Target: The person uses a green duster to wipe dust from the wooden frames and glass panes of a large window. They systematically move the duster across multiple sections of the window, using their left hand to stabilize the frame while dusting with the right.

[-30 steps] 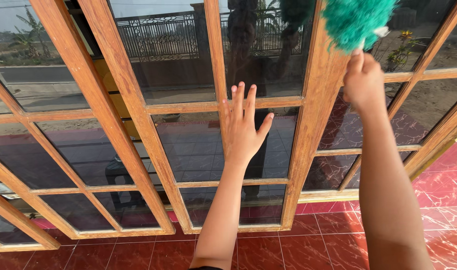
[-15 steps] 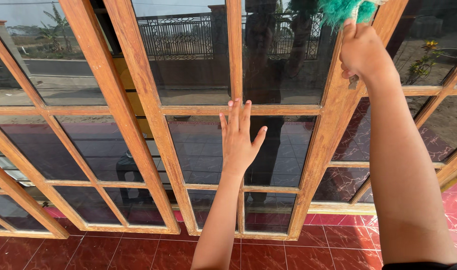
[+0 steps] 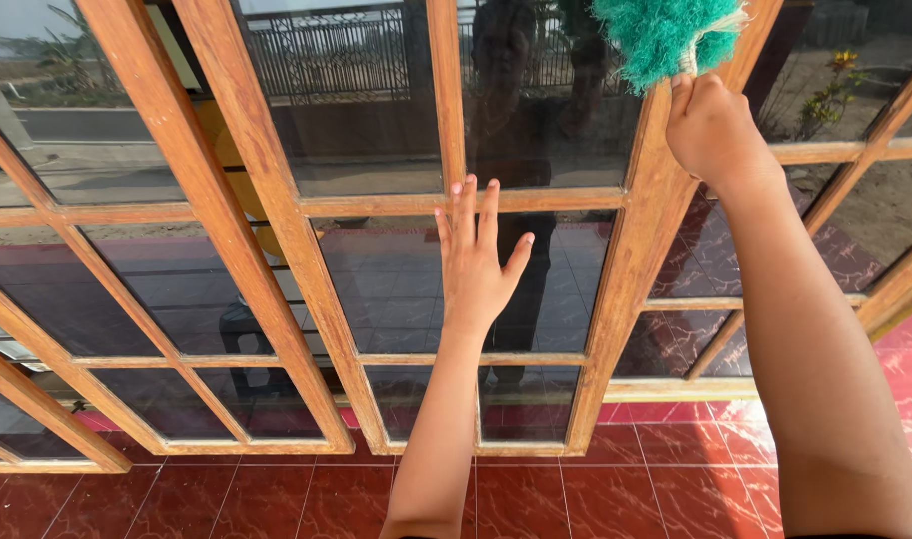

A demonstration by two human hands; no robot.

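My left hand (image 3: 474, 262) lies flat with fingers spread against a glass pane of a wooden-framed window door (image 3: 636, 240), over its central vertical bar. My right hand (image 3: 712, 128) is raised at the upper right, fist closed round the handle of a green fluffy duster (image 3: 661, 35). The duster's head rests near the top of the door's thick wooden stile. A dark reflection of a person shows in the glass behind both hands.
More wooden-framed glass panels (image 3: 207, 200) stand to the left, and another one (image 3: 855, 150) to the right. Red glossy floor tiles (image 3: 616, 499) run along the bottom. Through the glass a metal fence and a road are visible.
The duster head has come down a little and shows more in view. My right hand stays high on the stile. My left hand keeps its place on the glass.
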